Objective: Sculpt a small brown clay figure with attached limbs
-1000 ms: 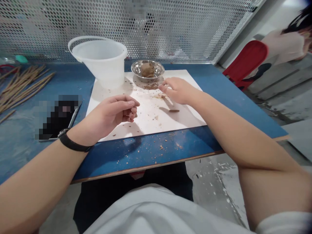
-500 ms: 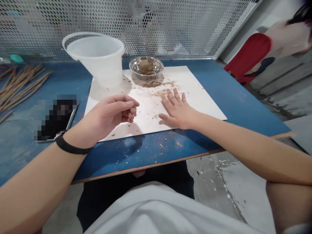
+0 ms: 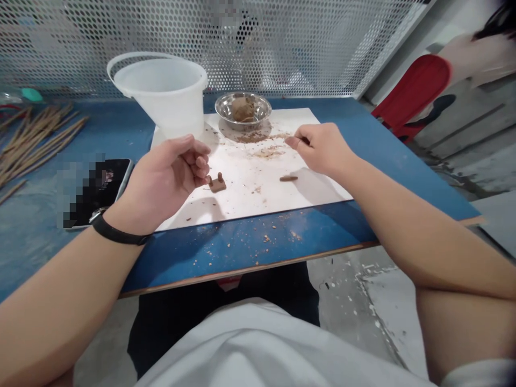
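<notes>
Bench point(image 3: 385, 153): blue top, wooden edge, crumbs scattered along the near side. Sheet point(image 3: 237, 201): white, flat on the bench. Left hand point(image 3: 167, 172): above the sheet's left part, thumb uppermost, fingers loosely curled; whether anything lies inside the curl cannot be told. Watch point(image 3: 116, 230): black strap, on the left wrist. Clay piece point(image 3: 218, 185): small, brown, two short stubs rising from a flat part, just beside the little finger; whether the two touch cannot be told. Right hand point(image 3: 320, 148): over the sheet's right part, fingers bent in toward the thumb; a hold on anything cannot be made out. Clay roll point(image 3: 288, 178): short, brown, lying on the sheet, apart from both hands, nearer the right. Debris point(image 3: 268, 153): brown and tan, strewn between right hand and bowl. Bowl point(image 3: 223, 114): shiny metal, toward the sheet's far edge, containing a rounded clay lump point(image 3: 243, 109). Bucket point(image 3: 173, 105): white, handled, left of the bowl. Phone point(image 3: 105, 185): beside the left wrist, partly blurred. Sticks point(image 3: 40, 137): brown, heaped at far left.
</notes>
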Available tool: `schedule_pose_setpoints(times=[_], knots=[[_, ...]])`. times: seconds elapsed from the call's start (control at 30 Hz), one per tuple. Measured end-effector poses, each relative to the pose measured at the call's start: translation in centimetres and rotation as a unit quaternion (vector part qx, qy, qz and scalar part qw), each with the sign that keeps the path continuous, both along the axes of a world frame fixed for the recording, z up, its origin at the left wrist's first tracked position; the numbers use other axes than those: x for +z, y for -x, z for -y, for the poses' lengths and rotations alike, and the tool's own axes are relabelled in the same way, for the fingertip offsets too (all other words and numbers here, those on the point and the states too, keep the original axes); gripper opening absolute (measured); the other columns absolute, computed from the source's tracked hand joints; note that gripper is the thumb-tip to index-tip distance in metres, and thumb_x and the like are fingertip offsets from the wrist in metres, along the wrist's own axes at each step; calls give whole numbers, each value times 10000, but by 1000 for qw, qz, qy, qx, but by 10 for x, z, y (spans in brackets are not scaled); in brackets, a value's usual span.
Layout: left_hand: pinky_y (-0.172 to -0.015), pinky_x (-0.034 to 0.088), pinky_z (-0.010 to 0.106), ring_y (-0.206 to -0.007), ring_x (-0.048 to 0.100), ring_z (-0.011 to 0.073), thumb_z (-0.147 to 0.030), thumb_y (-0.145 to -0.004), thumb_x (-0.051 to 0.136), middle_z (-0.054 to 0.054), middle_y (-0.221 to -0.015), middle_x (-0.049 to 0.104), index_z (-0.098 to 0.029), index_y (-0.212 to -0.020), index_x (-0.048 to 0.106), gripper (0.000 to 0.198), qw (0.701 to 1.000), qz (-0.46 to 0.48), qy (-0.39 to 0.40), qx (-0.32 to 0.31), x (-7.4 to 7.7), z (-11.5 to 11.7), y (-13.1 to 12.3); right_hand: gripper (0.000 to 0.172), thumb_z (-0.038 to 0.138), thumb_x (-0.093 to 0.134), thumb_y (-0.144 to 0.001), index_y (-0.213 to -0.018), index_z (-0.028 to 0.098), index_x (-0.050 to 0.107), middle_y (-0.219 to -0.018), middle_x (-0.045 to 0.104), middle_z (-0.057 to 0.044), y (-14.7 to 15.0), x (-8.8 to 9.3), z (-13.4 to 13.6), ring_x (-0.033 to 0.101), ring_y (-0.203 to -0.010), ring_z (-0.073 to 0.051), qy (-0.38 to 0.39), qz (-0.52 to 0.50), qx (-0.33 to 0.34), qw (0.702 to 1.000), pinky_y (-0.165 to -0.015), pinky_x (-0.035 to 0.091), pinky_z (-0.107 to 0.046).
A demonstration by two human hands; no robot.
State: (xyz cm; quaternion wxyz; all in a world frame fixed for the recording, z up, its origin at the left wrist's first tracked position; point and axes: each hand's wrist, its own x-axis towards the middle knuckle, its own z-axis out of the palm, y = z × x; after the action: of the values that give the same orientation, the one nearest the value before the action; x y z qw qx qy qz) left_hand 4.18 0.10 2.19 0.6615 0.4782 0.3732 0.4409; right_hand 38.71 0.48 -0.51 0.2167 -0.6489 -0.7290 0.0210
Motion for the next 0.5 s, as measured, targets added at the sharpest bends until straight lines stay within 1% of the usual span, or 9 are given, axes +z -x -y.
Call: schedule_pose_setpoints(times=[0.03,0.1,0.17,0.2,0.27,0.37,0.43,0.5], knots=[[-695,479,354,-724,459,197,-379,-889,814,49,-760,599,-249,-714,764,223,1000,-1,2,2,0,0,0,350,487,593,-1081,-919,258,802,-799,757,-91,-4,2,4,692,-795,-291,15,10,8,1000,-831,574,-496],[-680,474,337,-727,465,193,-360,-885,811,48,-754,592,-243,-711,764,214,1000,-3,9,3,-1,1,-2,281,383,601,-1050,-1072,243,844,-932,823,-99,-8,5,13,742,-878,-302,47,23,35,998,-889,588,-498],[-671,472,322,-721,474,182,-345,-887,803,43,-752,591,-232,-717,768,207,1000,-3,14,1,-1,2,-3,305,357,664,-1001,-1202,231,855,-1039,853,-105,-9,3,22,769,-929,-308,75,27,58,995,-928,597,-494],[-669,472,315,-717,480,174,-338,-889,801,39,-749,588,-225,-723,771,203,1000,-3,14,-3,-2,3,-4,316,363,706,-976,-1212,220,861,-1058,853,-112,-8,1,26,773,-936,-309,90,30,71,993,-936,599,-491],[-665,473,301,-706,489,157,-319,-889,798,28,-728,570,-209,-732,774,194,1000,-2,10,-14,-2,3,-4,269,355,760,-941,-1125,196,877,-1051,835,-126,-5,-6,32,772,-953,-310,108,37,97,989,-950,596,-485],[-656,473,293,-693,523,146,-279,-887,776,22,-696,558,-192,-732,765,177,1000,-9,-3,-28,-3,2,-5,192,297,706,-975,-986,186,863,-1043,800,-139,-3,-15,36,762,-1020,-308,102,42,124,986,-975,584,-474],[-658,481,303,-684,540,146,-253,-882,767,26,-696,577,-186,-734,760,163,999,-13,-4,-38,-5,2,-5,191,291,678,-995,-954,198,840,-1038,794,-133,-2,-17,36,752,-1047,-310,93,39,136,986,-986,580,-477],[-664,491,315,-676,550,146,-248,-870,790,30,-710,598,-181,-752,772,137,998,-19,3,-63,-8,1,-5,185,314,672,-1006,-961,215,822,-1037,808,-120,-1,-14,36,751,-1027,-304,94,18,137,986,-973,583,-476]])
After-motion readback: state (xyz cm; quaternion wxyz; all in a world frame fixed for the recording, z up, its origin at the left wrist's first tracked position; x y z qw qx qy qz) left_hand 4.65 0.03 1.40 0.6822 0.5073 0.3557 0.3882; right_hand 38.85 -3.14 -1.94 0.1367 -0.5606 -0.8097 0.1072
